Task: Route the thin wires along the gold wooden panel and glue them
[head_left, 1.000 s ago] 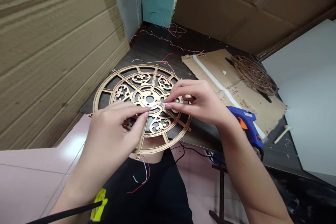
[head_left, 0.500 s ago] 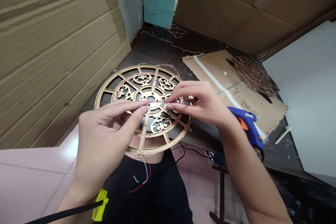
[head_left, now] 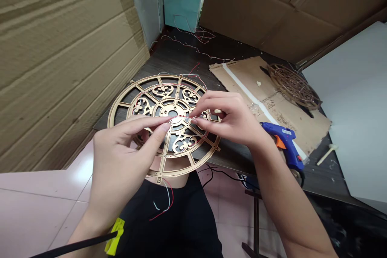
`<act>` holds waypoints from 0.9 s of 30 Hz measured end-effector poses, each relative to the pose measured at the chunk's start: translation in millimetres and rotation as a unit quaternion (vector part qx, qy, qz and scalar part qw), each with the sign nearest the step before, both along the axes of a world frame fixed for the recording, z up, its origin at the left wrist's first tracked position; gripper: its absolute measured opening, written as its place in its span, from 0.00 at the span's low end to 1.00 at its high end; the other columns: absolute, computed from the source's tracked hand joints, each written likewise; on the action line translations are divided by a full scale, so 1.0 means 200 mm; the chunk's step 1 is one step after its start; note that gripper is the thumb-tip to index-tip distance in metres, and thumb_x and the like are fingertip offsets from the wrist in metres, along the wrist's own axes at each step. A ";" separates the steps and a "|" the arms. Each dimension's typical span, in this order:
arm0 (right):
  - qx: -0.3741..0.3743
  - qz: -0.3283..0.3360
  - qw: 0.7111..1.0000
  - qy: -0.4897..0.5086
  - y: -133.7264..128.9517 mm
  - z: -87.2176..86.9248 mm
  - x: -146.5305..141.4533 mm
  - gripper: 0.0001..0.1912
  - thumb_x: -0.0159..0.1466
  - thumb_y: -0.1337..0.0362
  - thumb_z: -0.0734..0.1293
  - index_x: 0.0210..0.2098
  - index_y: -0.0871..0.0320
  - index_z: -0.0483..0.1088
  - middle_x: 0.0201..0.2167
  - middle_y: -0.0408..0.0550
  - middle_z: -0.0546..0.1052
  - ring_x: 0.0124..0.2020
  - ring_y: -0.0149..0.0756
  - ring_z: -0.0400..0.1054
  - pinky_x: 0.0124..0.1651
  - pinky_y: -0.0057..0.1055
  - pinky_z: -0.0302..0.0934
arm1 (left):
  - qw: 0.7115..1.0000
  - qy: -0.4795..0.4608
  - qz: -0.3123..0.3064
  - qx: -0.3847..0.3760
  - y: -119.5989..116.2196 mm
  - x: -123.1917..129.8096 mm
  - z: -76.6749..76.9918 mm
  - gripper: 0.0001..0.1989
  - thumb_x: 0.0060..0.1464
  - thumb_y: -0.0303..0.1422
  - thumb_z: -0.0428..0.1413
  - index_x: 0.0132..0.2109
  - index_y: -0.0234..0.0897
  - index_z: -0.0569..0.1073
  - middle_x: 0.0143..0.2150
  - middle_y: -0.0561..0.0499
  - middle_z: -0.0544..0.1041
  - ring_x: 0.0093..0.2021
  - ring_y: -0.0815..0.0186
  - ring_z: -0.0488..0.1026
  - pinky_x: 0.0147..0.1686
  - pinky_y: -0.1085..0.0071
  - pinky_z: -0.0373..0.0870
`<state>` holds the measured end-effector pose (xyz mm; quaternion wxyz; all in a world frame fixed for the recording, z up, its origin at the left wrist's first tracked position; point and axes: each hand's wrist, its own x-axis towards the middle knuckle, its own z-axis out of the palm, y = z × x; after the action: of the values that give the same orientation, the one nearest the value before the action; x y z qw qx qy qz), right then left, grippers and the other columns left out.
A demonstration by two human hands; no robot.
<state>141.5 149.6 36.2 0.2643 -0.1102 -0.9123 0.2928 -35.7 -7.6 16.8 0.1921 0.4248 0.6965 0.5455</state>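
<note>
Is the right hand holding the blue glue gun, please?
No, the right hand pinches a thin wire, while the glue gun lies apart from it.

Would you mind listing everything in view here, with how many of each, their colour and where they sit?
Round fretwork frame: one, gold, on the table under the hands.
Second fretwork frame: one, brown, on the cardboard sheet.
Cardboard sheet: one, tan with white strip, on the table.
Glue gun: one, blue and orange, right of the hands.
Wooden peg: one, pale, far right of the table.
Loose wires: a tangle, red and white, at the table's back.
Dark table: one, under everything.
White board: one, at right.
Cardboard walls: brown, left and behind.
Yellow tag: one, on a black strap, near the left wrist.
Left hand: pinching a thin red wire.
Right hand: pinching the same wire.
</note>
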 end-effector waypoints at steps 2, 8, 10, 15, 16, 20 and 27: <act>0.007 -0.010 1.000 0.002 0.00 0.00 0.00 0.04 0.68 0.68 0.70 0.39 0.58 0.80 0.38 0.45 0.80 0.39 0.32 0.73 0.41 0.31 0.65 | 1.000 0.006 0.001 0.004 0.00 0.00 0.00 0.09 0.58 0.35 0.67 0.42 0.61 0.85 0.41 0.66 0.85 0.40 0.73 0.82 0.45 0.78 0.80; 0.019 -0.021 1.000 0.012 0.00 0.00 0.00 0.03 0.67 0.69 0.71 0.38 0.58 0.79 0.37 0.44 0.79 0.37 0.31 0.72 0.40 0.30 0.64 | 1.000 0.010 -0.002 0.011 0.01 -0.01 -0.01 0.11 0.58 0.34 0.67 0.42 0.64 0.84 0.41 0.69 0.85 0.41 0.76 0.81 0.43 0.82 0.78; 0.018 -0.023 0.999 0.015 0.00 0.00 0.00 0.02 0.66 0.70 0.71 0.38 0.58 0.79 0.37 0.44 0.79 0.37 0.30 0.71 0.41 0.30 0.64 | 1.000 0.004 -0.003 0.010 0.01 -0.01 -0.01 0.10 0.59 0.34 0.66 0.42 0.63 0.84 0.41 0.68 0.85 0.39 0.74 0.81 0.43 0.79 0.79; 0.014 -0.023 0.999 0.020 0.00 0.00 0.00 0.03 0.67 0.69 0.71 0.38 0.58 0.79 0.38 0.44 0.79 0.38 0.30 0.71 0.39 0.30 0.62 | 1.000 -0.007 0.000 0.001 0.00 -0.01 -0.01 0.07 0.59 0.36 0.66 0.42 0.59 0.85 0.41 0.64 0.86 0.35 0.72 0.81 0.44 0.72 0.81; 0.012 -0.022 0.999 0.022 0.00 0.00 0.00 0.03 0.67 0.69 0.71 0.38 0.59 0.79 0.37 0.44 0.80 0.37 0.30 0.71 0.37 0.29 0.62 | 1.000 -0.011 0.002 0.001 0.00 -0.01 -0.01 0.07 0.58 0.36 0.66 0.42 0.58 0.85 0.41 0.63 0.86 0.35 0.72 0.81 0.44 0.71 0.81; -0.019 -0.027 0.999 0.043 -0.02 0.00 0.00 0.02 0.66 0.69 0.72 0.39 0.60 0.79 0.35 0.43 0.80 0.30 0.25 0.67 0.30 0.28 0.56 | 1.000 -0.016 0.005 -0.001 0.00 0.00 -0.01 0.07 0.58 0.36 0.66 0.42 0.59 0.85 0.41 0.63 0.86 0.36 0.71 0.81 0.43 0.73 0.81; -0.071 -0.028 0.995 0.072 -0.03 0.01 0.00 0.04 0.65 0.71 0.71 0.38 0.61 0.80 0.32 0.44 0.77 0.30 0.25 0.64 0.25 0.26 0.50 | 1.000 -0.014 0.001 -0.008 0.01 -0.01 0.00 0.06 0.58 0.37 0.66 0.42 0.57 0.85 0.40 0.61 0.86 0.34 0.71 0.81 0.43 0.72 0.82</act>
<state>141.0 143.2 39.2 0.3286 -0.1329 -0.8647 0.3560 -37.6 -6.6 16.0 0.2048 0.4145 0.6984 0.5463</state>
